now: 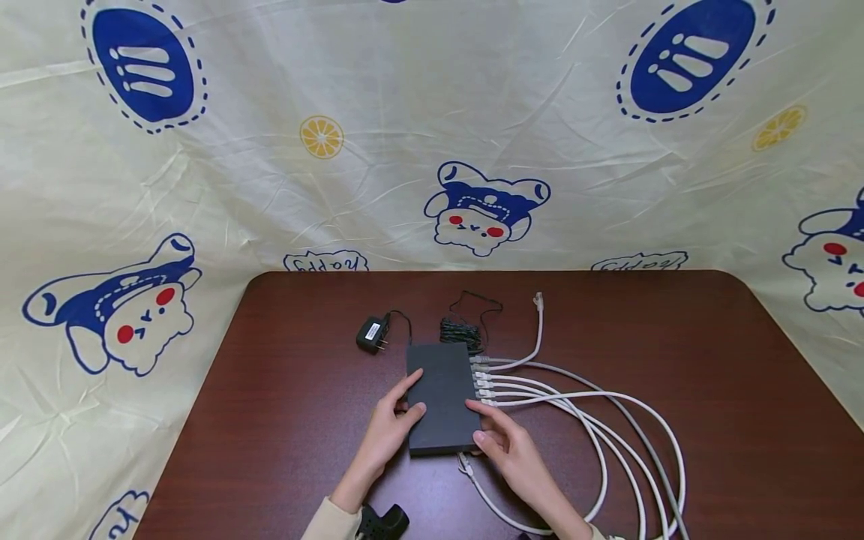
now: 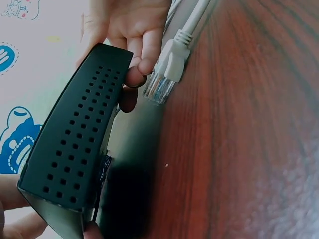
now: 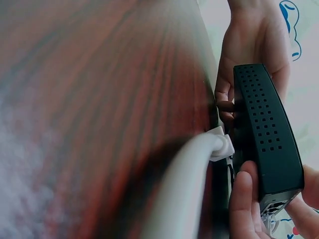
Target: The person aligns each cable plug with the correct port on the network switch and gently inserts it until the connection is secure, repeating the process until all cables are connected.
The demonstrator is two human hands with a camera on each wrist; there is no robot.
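Observation:
A flat black network switch [image 1: 442,397] is held between both hands over the table, its vented side [image 2: 84,119] facing the left wrist camera. My left hand [image 1: 389,429] grips its left edge, with thumb and index finger on the top and other fingers tucked beneath. At the right front corner my right hand [image 1: 514,452] holds it likewise, thumb near the edge. Several white network cables [image 1: 540,394] and a grey one [image 1: 594,384] run from ports along the right side. A loose clear cable plug [image 2: 160,87] lies on the table by the switch's front edge.
Behind the switch sit a black power adapter [image 1: 373,334] and a bundled black cord [image 1: 461,334]. Another white cable plug [image 1: 538,301] points toward the table's back. Cable loops [image 1: 678,457] spread over the right side. A black object [image 1: 386,521] lies near my left sleeve.

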